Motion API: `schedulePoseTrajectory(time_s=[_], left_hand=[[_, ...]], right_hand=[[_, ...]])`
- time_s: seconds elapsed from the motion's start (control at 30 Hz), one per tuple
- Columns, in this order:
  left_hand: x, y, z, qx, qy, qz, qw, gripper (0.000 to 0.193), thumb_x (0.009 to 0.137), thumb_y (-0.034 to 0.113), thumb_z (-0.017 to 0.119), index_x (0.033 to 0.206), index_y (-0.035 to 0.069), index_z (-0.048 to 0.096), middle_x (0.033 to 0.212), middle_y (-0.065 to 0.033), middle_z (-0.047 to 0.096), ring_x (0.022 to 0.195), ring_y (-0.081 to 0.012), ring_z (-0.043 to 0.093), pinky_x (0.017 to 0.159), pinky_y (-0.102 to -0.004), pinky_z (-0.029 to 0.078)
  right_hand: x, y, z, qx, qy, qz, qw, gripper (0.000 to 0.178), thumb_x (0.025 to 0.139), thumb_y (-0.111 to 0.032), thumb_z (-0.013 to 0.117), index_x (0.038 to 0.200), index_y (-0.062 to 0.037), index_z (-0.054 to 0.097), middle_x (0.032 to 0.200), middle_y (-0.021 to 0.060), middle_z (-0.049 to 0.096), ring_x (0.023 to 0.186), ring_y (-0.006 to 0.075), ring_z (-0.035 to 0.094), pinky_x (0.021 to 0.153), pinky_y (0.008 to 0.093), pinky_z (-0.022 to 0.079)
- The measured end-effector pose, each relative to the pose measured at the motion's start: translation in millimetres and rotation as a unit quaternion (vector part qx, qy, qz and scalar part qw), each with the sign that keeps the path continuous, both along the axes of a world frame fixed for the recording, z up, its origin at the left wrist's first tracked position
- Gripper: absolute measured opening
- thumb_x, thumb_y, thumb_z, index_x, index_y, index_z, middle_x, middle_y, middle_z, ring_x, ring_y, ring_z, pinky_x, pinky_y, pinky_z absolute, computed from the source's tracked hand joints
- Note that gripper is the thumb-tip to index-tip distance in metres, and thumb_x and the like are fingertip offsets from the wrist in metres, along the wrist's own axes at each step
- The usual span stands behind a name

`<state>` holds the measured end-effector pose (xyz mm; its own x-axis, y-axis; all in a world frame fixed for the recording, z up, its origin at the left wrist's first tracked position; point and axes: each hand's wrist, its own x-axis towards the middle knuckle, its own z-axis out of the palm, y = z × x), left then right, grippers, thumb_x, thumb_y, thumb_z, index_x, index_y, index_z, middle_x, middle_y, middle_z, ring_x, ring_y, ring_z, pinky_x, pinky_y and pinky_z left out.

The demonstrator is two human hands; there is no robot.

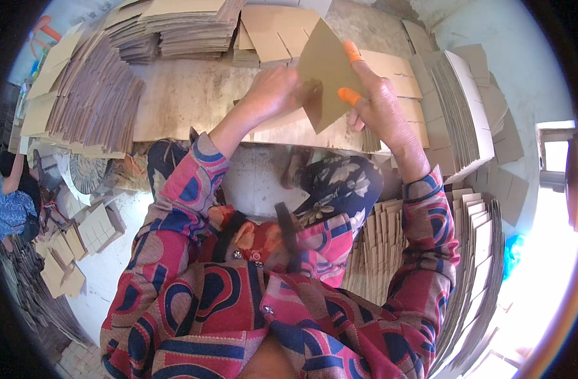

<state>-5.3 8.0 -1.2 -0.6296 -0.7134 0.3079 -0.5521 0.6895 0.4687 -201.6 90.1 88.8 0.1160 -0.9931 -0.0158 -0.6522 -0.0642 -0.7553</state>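
Observation:
A brown slotted cardboard piece (327,69) is held tilted above a low work board (194,95). My left hand (275,90) grips its lower left edge with the fingers closed. My right hand (376,101) holds its right side; orange rubber finger covers sit on the thumb and the forefinger. Under the hands lie more flat slotted cardboard pieces (403,76) on the board.
Tall stacks of cardboard sheets (93,95) fan out at the left, at the back (188,25) and on the right (466,107). More bundles (478,252) stand beside my right arm. Another person in blue (11,202) sits at the far left among loose cardboard dividers (74,246).

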Motion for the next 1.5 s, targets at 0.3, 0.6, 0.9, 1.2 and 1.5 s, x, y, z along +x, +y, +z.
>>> schedulePoseTrajectory(time_s=[0.3, 0.6, 0.9, 1.2, 1.5], left_hand=[[-1, -13, -3, 0.063, -0.041, -0.021, 0.997, 0.017, 0.064, 0.008, 0.074, 0.068, -0.001, 0.059, 0.072, -0.0221, 0.058, 0.074, -0.0405, 0.06, 0.064, -0.0473, 0.048], [-2, -4, 0, 0.027, -0.015, -0.011, 0.999, 0.019, 0.064, 0.009, 0.074, 0.069, -0.001, 0.06, 0.074, -0.0236, 0.059, 0.071, -0.0423, 0.06, 0.062, -0.0499, 0.045], [-5, -6, -4, -0.012, -0.033, -0.039, 0.999, 0.018, 0.065, 0.009, 0.074, 0.071, 0.0, 0.06, 0.077, -0.0222, 0.061, 0.076, -0.0423, 0.06, 0.064, -0.0483, 0.046], [9, 7, 1, -0.006, -0.036, 0.003, 0.999, 0.026, 0.07, 0.022, 0.076, 0.078, 0.001, 0.064, 0.08, -0.0189, 0.064, 0.082, -0.0388, 0.062, 0.07, -0.0471, 0.047], [36, 10, -4, -0.016, -0.04, 0.024, 0.999, 0.031, 0.073, 0.027, 0.076, 0.083, 0.001, 0.064, 0.078, -0.0198, 0.064, 0.075, -0.0385, 0.062, 0.064, -0.0464, 0.046]], right_hand=[[-2, 6, -7, -0.029, 0.016, 0.008, 0.999, 0.074, 0.086, 0.006, 0.058, 0.151, -0.0146, 0.028, 0.072, 0.0129, 0.065, 0.046, 0.0153, 0.057, 0.043, 0.0292, 0.049], [5, 8, 7, -0.013, -0.057, -0.02, 0.998, 0.072, 0.085, 0.008, 0.056, 0.15, -0.0129, 0.031, 0.07, 0.0091, 0.063, 0.045, 0.0121, 0.055, 0.042, 0.0272, 0.048], [-2, 16, -101, -0.099, 0.175, 0.051, 0.978, 0.084, 0.081, -0.001, 0.061, 0.153, -0.0108, 0.017, 0.077, 0.0216, 0.064, 0.063, 0.0401, 0.063, 0.059, 0.0444, 0.051], [-75, 54, -102, -0.268, 0.389, -0.256, 0.843, 0.073, 0.081, -0.034, 0.075, 0.139, -0.0027, 0.044, 0.099, 0.0148, 0.064, 0.087, 0.0298, 0.063, 0.07, 0.0399, 0.054], [-131, 39, -147, 0.07, 0.384, -0.19, 0.901, 0.052, 0.074, -0.043, 0.077, 0.086, 0.0063, 0.067, 0.089, 0.0254, 0.067, 0.091, 0.0427, 0.066, 0.079, 0.0479, 0.052]])
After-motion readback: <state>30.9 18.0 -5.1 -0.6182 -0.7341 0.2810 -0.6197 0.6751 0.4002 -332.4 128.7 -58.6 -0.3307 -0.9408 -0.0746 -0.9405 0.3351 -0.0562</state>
